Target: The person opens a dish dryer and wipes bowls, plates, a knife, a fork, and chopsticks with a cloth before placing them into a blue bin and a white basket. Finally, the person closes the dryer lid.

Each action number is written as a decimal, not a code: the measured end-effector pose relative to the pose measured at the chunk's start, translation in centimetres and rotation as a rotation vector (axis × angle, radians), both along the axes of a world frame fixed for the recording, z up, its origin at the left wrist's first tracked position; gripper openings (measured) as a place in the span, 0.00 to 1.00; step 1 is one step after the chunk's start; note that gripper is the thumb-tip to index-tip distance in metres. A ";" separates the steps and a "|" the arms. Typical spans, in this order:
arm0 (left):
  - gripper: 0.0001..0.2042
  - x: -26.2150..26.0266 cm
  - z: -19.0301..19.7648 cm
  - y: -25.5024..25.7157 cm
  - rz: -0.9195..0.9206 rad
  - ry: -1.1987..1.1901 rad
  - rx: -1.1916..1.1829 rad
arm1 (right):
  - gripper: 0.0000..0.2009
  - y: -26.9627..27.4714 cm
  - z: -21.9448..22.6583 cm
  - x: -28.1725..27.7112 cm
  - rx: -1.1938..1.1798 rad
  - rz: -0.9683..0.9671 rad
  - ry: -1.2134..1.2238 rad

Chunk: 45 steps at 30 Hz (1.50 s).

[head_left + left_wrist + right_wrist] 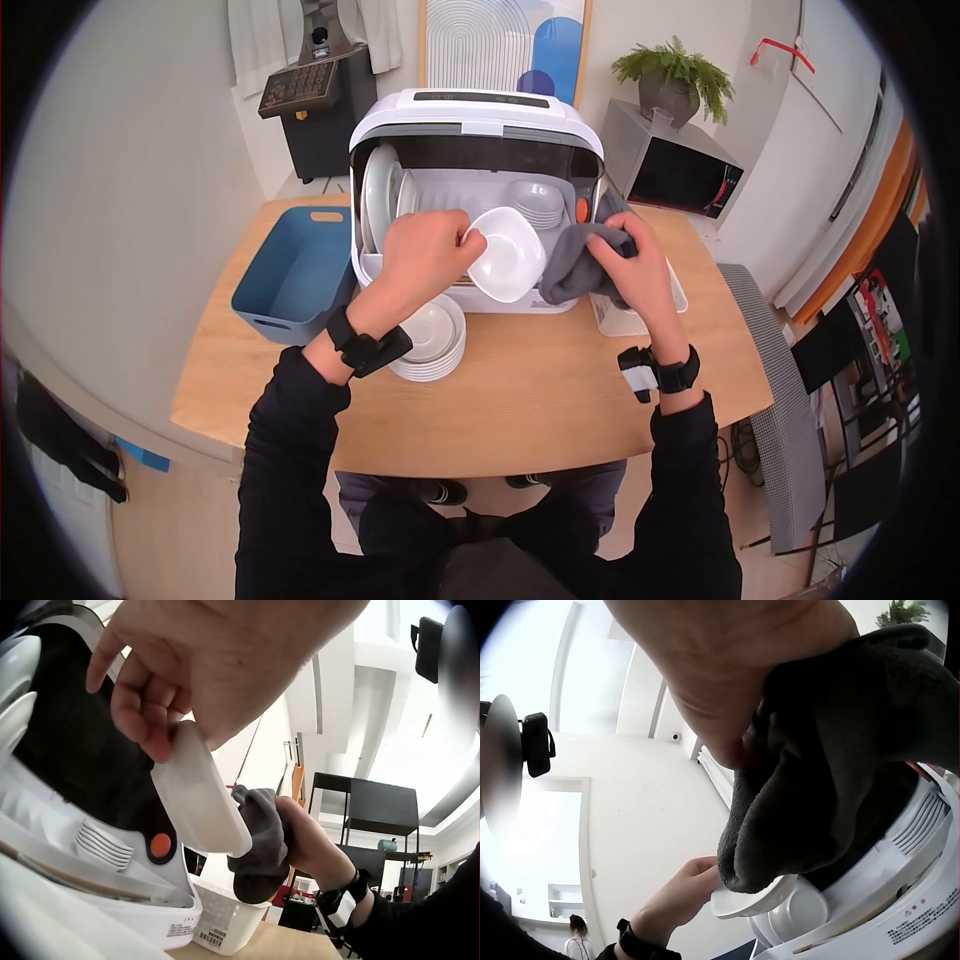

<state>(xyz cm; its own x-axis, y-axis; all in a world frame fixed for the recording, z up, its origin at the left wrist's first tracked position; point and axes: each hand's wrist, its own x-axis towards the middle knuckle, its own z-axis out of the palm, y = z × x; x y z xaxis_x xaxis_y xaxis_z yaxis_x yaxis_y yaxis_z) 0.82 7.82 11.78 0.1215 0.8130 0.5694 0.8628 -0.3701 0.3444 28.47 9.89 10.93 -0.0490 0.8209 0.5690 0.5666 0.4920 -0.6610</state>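
Presently, from my remote post, I have both hands occupied before the open white dish cabinet (pixel 478 107). Left hand (pixel 425 250): fingers curled, thumb and fingers pinching the rim of a white squarish bowl (pixel 507 258), which is up off the tabletop (pixel 560 400) and tilted, hollow toward the head camera. Right hand (pixel 640 272): closed around a bunched dark gray cloth (pixel 580 265), just beside the bowl; whether the two touch, I cannot tell. Inside the cabinet I note white plates (pixel 380 195) upright at left and a stack of small dishes (pixel 540 205) toward the right. A stack of white bowls (pixel 430 335) stands below the left forearm, a blue bin (pixel 285 262) left of the cabinet, and a white basket (pixel 622 320) partly behind the right hand.
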 end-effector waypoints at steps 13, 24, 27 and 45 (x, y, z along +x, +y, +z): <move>0.14 -1.0 -0.6 -3.7 -0.034 -0.004 0.229 | 0.18 0.9 0.8 -8.3 0.497 0.106 0.082; 0.13 -1.8 -0.8 -2.4 0.025 0.154 0.478 | 0.30 1.0 -0.4 -9.7 0.315 0.090 -0.240; 0.12 -1.7 -0.9 -1.7 0.034 0.239 0.596 | 0.36 1.5 -1.1 -10.1 0.305 0.111 0.032; 0.08 -1.7 -0.1 -2.6 0.032 0.352 0.801 | 0.17 1.5 -2.4 -10.0 -0.021 0.401 0.293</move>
